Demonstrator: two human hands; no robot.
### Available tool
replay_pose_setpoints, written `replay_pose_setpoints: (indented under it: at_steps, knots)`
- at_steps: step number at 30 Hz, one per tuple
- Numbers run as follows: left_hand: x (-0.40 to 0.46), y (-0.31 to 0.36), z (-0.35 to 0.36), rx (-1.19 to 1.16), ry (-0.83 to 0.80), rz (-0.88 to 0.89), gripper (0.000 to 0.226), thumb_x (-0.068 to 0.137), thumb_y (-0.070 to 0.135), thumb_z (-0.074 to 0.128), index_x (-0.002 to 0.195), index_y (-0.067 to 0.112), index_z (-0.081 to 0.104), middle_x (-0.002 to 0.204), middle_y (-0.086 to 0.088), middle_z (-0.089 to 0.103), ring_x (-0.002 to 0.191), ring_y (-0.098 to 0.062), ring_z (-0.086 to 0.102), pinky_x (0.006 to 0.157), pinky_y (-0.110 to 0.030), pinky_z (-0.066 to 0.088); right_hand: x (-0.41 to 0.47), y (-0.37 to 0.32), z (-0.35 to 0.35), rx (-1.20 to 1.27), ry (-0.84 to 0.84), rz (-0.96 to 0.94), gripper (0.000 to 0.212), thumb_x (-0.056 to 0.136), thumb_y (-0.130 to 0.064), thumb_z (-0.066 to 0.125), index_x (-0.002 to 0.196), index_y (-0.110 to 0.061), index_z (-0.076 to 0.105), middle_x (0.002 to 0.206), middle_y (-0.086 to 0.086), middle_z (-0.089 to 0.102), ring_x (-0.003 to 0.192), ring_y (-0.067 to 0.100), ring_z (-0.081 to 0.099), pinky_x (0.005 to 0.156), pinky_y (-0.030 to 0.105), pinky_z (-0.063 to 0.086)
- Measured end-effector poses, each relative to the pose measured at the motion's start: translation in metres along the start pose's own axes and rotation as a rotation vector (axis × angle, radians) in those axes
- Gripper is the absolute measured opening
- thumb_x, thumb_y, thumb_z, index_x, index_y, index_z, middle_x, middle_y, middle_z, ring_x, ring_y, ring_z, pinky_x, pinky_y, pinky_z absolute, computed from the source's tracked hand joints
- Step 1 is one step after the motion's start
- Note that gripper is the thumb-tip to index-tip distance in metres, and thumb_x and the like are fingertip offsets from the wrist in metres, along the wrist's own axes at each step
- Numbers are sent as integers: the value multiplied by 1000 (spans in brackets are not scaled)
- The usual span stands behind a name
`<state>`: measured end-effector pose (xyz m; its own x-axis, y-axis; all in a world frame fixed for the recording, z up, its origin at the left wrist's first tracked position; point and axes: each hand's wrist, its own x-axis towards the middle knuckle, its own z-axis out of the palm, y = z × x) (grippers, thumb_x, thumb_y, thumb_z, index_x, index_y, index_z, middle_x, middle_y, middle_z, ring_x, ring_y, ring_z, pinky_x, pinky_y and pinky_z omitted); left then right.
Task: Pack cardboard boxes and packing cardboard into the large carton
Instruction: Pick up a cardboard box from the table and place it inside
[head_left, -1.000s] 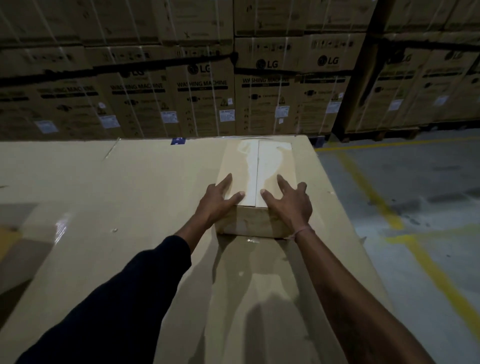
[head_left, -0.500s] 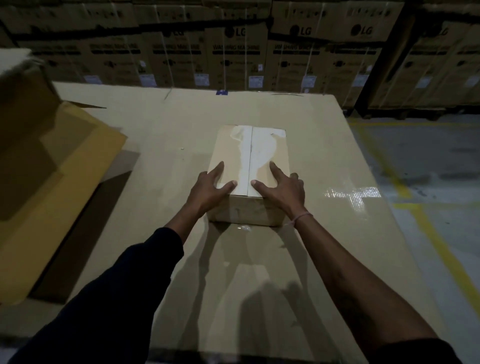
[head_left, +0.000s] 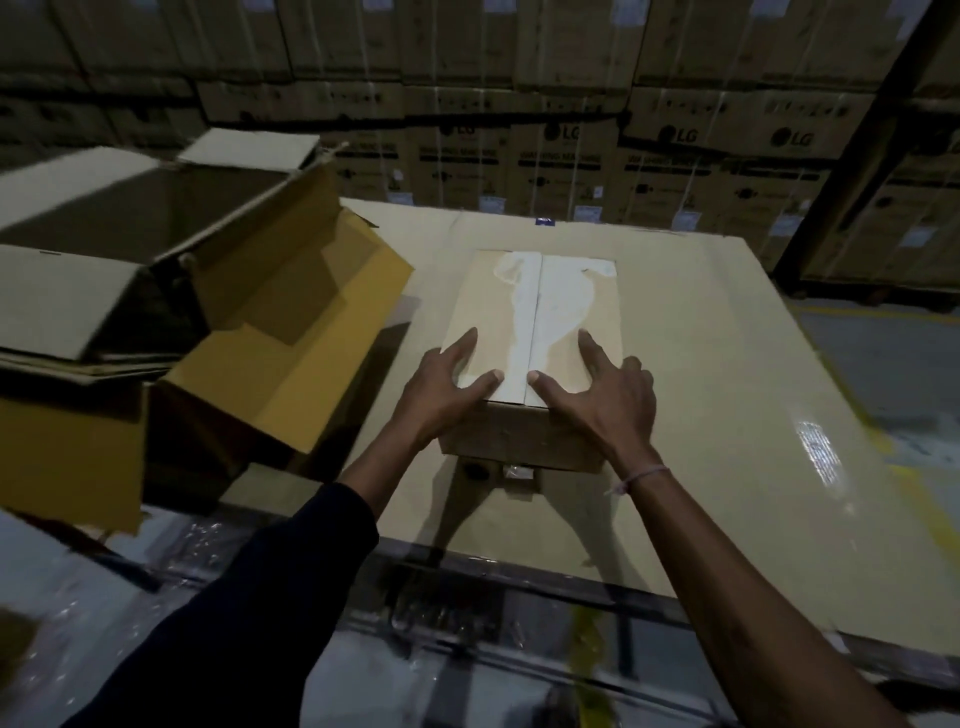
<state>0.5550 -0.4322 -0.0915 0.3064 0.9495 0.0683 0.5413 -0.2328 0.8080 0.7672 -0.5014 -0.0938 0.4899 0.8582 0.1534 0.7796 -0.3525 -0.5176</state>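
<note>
A small taped cardboard box (head_left: 540, 306) lies on a wide flat cardboard surface (head_left: 727, 389), glossy tape running down its top seam. My left hand (head_left: 441, 389) grips its near left corner, thumb on the top. My right hand (head_left: 608, 400) holds the near right corner the same way, fingers spread over the top and side. The box's near end sits slightly raised over its shadow. To the left stands the large open carton (head_left: 150, 218) with its flaps (head_left: 291, 332) folded outward; its inside is dark.
Stacked washing-machine cartons (head_left: 571, 156) wall off the back. Flattened cardboard (head_left: 67, 447) lies under the open carton at the left. Plastic-wrapped goods (head_left: 156, 571) sit below the surface's near edge. Concrete floor with yellow lines (head_left: 883, 332) shows at the right.
The view has pulled back and swung left, and the large open carton has come into sight. Both hands have kept their grip on the small box and drawn it toward me.
</note>
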Motion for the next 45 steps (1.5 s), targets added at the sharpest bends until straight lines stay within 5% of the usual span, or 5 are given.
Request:
replay_pose_setpoints:
  at_steps: [11, 25, 32, 39, 45]
  knots:
    - [-3, 15, -111, 124, 112, 116, 76, 92, 61, 65, 159, 40, 37, 160, -1, 43, 147, -22, 41, 114, -46, 42, -12, -98, -19, 65, 114, -70, 114, 61, -105, 33, 159, -46, 32, 121, 12, 55, 121, 33, 52, 93, 42, 48]
    - [126, 38, -246, 227, 184, 295, 80, 91, 62, 65, 160, 39, 33, 164, -7, 37, 150, -28, 36, 115, -52, 40, 86, -239, -21, 172, 325, -126, 99, 75, -93, 52, 159, -43, 36, 123, 14, 55, 120, 34, 52, 95, 41, 46]
    - [186, 51, -334, 208, 252, 422, 79, 91, 64, 65, 159, 42, 33, 159, -8, 43, 143, -29, 43, 107, -49, 44, 130, -331, -35, 179, 451, -191, 101, 73, -94, 47, 160, -44, 34, 123, 16, 52, 120, 36, 50, 91, 41, 43]
    - [236, 14, -454, 194, 267, 494, 80, 90, 66, 65, 159, 41, 34, 163, -6, 39, 147, -29, 39, 110, -56, 44, 154, -453, -9, 151, 531, -248, 98, 76, -94, 49, 159, -45, 35, 119, 15, 53, 117, 35, 52, 79, 35, 38]
    - [263, -56, -555, 182, 294, 559, 79, 89, 66, 65, 158, 34, 40, 161, 1, 44, 146, -25, 41, 108, -47, 42, 149, -565, 49, 161, 506, -218, 95, 78, -92, 52, 159, -45, 36, 125, 16, 55, 123, 35, 52, 90, 39, 45]
